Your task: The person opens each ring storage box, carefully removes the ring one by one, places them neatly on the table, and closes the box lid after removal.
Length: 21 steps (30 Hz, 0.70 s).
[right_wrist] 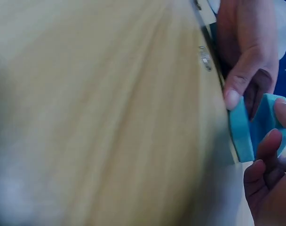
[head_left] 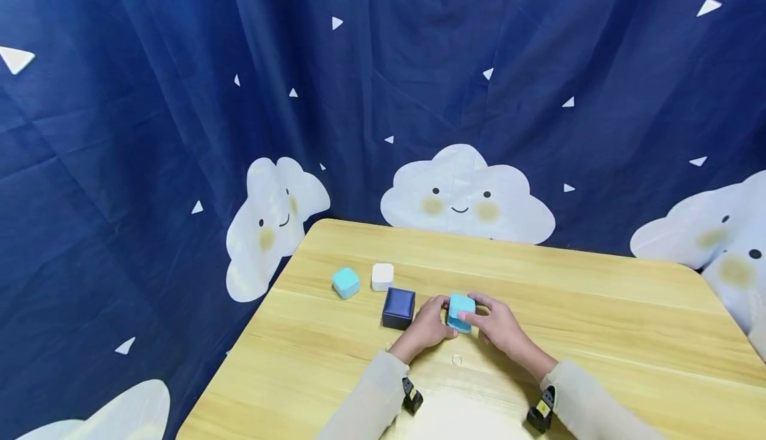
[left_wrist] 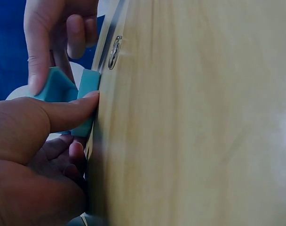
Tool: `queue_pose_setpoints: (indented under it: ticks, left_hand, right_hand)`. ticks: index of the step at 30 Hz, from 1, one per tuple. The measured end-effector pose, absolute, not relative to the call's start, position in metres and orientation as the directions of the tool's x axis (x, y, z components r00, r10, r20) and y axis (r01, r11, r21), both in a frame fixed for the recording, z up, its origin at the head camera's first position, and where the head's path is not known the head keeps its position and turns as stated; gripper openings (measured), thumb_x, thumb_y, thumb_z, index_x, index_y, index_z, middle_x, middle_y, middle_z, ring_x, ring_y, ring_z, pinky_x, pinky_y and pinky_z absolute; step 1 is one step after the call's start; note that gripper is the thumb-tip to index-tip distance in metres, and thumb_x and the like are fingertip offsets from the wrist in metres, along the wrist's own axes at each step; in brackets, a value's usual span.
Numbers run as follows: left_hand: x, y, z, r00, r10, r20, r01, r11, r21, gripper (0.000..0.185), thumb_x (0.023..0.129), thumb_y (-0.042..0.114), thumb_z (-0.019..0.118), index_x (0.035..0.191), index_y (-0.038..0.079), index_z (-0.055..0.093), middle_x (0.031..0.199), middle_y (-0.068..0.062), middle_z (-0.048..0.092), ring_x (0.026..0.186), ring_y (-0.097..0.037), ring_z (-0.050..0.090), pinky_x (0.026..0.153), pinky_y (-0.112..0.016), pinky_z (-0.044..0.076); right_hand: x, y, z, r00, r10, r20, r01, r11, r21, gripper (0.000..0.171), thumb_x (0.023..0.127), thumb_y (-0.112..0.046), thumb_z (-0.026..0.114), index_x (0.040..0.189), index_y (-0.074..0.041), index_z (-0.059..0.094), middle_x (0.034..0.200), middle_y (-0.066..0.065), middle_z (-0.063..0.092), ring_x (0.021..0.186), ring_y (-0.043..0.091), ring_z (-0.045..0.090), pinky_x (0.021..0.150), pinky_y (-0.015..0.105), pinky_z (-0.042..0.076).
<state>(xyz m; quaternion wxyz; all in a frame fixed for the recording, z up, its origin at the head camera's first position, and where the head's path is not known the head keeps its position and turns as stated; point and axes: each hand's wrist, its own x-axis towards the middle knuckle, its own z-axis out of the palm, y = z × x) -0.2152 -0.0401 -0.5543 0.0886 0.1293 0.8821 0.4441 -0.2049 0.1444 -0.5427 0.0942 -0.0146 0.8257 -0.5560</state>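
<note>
A turquoise ring box (head_left: 461, 304) stands on the table between the two hands, its lid tilted partly up from the base (left_wrist: 89, 84). My left hand (head_left: 429, 324) grips the base from the left, with the thumb along its front. From the right, my right hand (head_left: 501, 327) holds the raised lid (right_wrist: 270, 110) between thumb and fingers. The inside of the box is mostly hidden. A small metal ring (head_left: 457, 360) lies on the table in front of the box. Near the left wrist lies a second ring (head_left: 389, 346).
A dark blue box (head_left: 398, 307) stands just left of the left hand. Farther back are a white box (head_left: 382, 277) and another turquoise box (head_left: 346, 282), both closed. The wooden table (head_left: 598, 307) extends to the right. A blue curtain (head_left: 359, 94) hangs behind it.
</note>
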Motion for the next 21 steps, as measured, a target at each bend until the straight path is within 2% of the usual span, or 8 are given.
queue_pose_setpoints:
  ticks: [11,21]
  left_hand:
    - [-0.2128,-0.0393,-0.5534,-0.953,0.301,-0.039,0.15,0.578,0.802,0.061,0.077,0.004,0.085,0.131,0.007,0.058,0.126,-0.007,0.06,0.124,-0.029,0.054,0.109,-0.047,0.042]
    - [-0.2116,-0.0396,-0.5521,-0.953,0.301,-0.033,0.158,0.589,0.792,0.06,0.076,0.004,0.084,0.131,0.005,0.057,0.125,-0.007,0.06,0.122,-0.029,0.054,0.108,-0.046,0.042]
  right_hand:
    - [-0.1994,0.1432,-0.5463,-0.989,-0.118,-0.091,0.024,0.474,-0.88,0.068,0.085,-0.03,0.082,0.144,-0.011,0.054,0.138,0.019,0.059,0.044,0.013,0.042,0.043,0.026,0.04]
    - [-0.1968,0.1403,-0.5512,-0.988,-0.127,-0.093,0.023,0.467,-0.884,0.068,0.082,-0.023,0.084,0.141,-0.013,0.052,0.143,0.018,0.054,0.046,0.015,0.047,0.043,0.028,0.044]
